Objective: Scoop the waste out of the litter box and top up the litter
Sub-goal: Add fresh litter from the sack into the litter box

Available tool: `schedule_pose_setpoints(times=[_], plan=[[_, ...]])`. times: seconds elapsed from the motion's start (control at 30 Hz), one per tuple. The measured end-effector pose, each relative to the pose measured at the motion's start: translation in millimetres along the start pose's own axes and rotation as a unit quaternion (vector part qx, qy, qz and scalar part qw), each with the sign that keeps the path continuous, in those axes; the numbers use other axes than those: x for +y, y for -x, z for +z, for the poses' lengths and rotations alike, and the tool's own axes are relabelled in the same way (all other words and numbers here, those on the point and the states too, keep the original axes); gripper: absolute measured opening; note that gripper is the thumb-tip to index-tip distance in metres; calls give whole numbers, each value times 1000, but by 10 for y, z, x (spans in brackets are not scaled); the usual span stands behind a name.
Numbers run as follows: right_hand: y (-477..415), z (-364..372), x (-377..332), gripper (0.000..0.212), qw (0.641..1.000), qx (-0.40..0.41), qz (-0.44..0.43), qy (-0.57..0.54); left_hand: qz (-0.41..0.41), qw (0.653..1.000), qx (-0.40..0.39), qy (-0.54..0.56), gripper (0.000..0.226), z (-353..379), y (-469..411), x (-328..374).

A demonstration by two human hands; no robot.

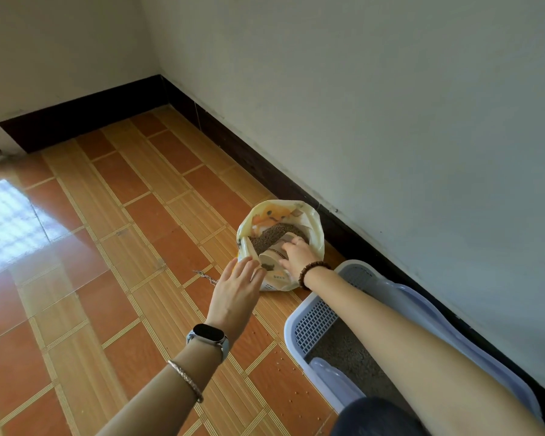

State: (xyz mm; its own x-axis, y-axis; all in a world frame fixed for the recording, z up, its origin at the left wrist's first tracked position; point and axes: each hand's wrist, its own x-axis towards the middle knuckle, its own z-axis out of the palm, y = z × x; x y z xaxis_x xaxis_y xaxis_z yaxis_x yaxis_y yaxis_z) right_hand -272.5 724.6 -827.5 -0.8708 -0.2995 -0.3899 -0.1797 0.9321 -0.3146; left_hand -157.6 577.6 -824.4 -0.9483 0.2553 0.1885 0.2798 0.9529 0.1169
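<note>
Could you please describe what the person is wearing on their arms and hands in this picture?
Both forearms are bare, with no sleeves in view. The left hand has a smartwatch with a dark face and a pale band at its wrist, and a thin metallic bangle further up the forearm. The right hand has a bracelet of dark brown beads at its wrist.

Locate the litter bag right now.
In the head view the litter bag stands open on the tiled floor right of centre, by the dark baseboard, just beyond the litter box; the right hand reaches into it.
</note>
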Motion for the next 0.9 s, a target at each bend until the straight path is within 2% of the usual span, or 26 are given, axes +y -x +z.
schedule_pose_setpoints(times=[0.1,0.23,0.33,0.4,0.47,0.6,0.73,0.9], plan=[[176,-58,12,44,997,33,-26,-61,2,1000,0,-4,37,-10,-19,18],[442,-194,164,36,973,155,-44,-163,9,1000,-1,-13,32,-8,-59,39],[579,-257,346,33,947,240,-4,-215,16,1000,-9,-17,33,-1,-87,76],[630,-265,447,33,933,265,38,-242,21,1000,-16,-17,36,10,-103,108],[640,-247,527,38,932,240,78,-262,16,1000,-18,-14,36,22,-125,134],[552,-143,565,52,931,106,153,-315,4,1000,-11,-7,24,17,-191,142],[409,-112,488,42,928,112,181,-306,3,1000,25,2,22,-65,-276,109],[258,-218,413,28,923,154,170,-310,-60,997,45,-2,23,-138,-371,40]])
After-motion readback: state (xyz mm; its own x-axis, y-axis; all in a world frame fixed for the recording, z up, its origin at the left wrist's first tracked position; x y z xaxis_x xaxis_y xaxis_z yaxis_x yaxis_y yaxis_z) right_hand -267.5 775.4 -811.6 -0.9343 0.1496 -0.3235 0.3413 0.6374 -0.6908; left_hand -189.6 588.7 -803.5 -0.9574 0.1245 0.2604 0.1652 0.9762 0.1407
